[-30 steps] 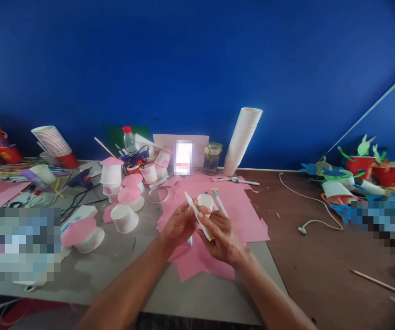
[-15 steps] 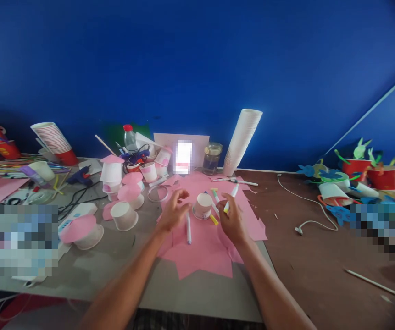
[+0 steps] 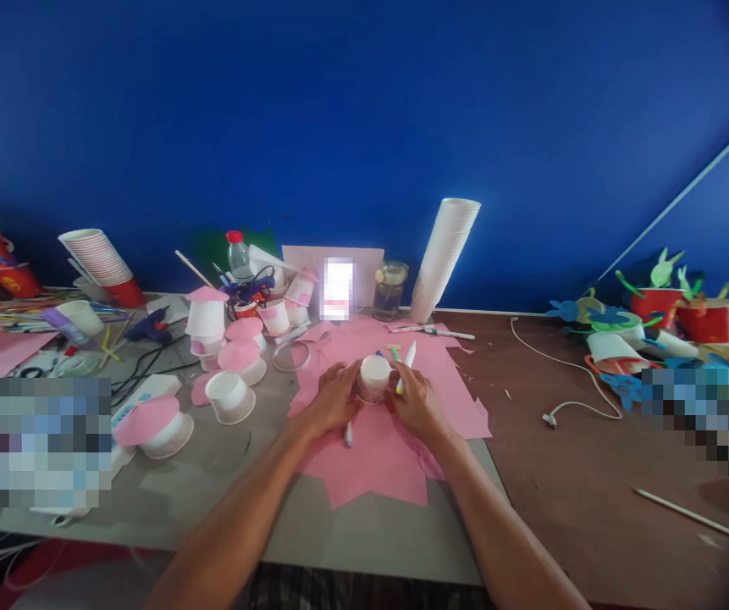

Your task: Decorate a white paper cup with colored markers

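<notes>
A small white paper cup (image 3: 375, 377) stands upside down on pink paper (image 3: 377, 457) in the middle of the table. My left hand (image 3: 332, 396) curls against the cup's left side and steadies it. My right hand (image 3: 416, 402) grips a white marker (image 3: 405, 364) with a yellow end, its tip right next to the cup's right side. A second marker (image 3: 348, 434) lies on the pink paper below my left hand.
Left of the pink paper stand several white cups with pink lids (image 3: 230, 373), a glue gun (image 3: 148, 325) and cables. A tall leaning cup stack (image 3: 444, 258), a jar (image 3: 390, 291) and a bottle (image 3: 238, 257) line the blue wall. A white cable (image 3: 560, 385) and red cup crafts (image 3: 675, 318) lie right.
The cup went from being held in the air to standing on the pink paper. Both hands then closed in on it, the right bringing the marker to its side.
</notes>
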Demonstrator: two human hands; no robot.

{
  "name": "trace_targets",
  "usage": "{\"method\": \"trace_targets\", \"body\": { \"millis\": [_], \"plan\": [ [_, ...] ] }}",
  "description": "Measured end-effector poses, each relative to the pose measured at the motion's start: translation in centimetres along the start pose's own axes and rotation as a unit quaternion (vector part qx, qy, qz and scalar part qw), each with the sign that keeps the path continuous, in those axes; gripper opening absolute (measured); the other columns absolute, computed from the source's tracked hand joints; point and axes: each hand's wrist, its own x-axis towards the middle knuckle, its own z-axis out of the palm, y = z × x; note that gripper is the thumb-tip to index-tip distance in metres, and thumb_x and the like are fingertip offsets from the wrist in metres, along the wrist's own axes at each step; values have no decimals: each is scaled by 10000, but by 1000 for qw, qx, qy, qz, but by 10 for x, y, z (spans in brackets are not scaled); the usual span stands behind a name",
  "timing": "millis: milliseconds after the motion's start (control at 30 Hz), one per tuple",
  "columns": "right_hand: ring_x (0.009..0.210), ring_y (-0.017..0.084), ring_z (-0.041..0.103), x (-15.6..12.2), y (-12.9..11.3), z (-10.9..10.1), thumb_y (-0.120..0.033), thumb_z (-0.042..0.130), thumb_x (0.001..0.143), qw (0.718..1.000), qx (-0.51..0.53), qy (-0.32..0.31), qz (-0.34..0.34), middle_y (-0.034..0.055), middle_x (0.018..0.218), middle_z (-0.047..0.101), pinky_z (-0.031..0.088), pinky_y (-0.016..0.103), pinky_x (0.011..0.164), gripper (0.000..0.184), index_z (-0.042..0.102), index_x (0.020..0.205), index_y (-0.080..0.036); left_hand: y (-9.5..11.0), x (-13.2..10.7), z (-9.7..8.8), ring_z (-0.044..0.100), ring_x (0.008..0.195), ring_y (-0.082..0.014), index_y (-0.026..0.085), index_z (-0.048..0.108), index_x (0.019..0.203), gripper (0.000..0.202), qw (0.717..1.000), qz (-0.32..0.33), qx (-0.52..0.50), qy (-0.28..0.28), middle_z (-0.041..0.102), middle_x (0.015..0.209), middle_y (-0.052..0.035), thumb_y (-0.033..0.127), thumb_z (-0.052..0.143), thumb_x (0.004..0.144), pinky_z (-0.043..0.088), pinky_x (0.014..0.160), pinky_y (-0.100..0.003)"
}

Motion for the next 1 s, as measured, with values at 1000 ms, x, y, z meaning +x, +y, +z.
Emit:
{"method": "trace_targets", "body": {
  "millis": [1000],
  "plan": [
    [798, 238, 661, 1, -27, -28, -497, 508, 919, 861, 429, 265, 66, 31, 751, 669, 496, 453, 809, 343, 649, 1039, -209, 20, -1, -13, 554, 1114, -302, 141, 506, 1211, 604, 963, -81, -254, 36, 589, 1185, -125, 376, 745, 708, 456, 922, -400]
  ]
}}
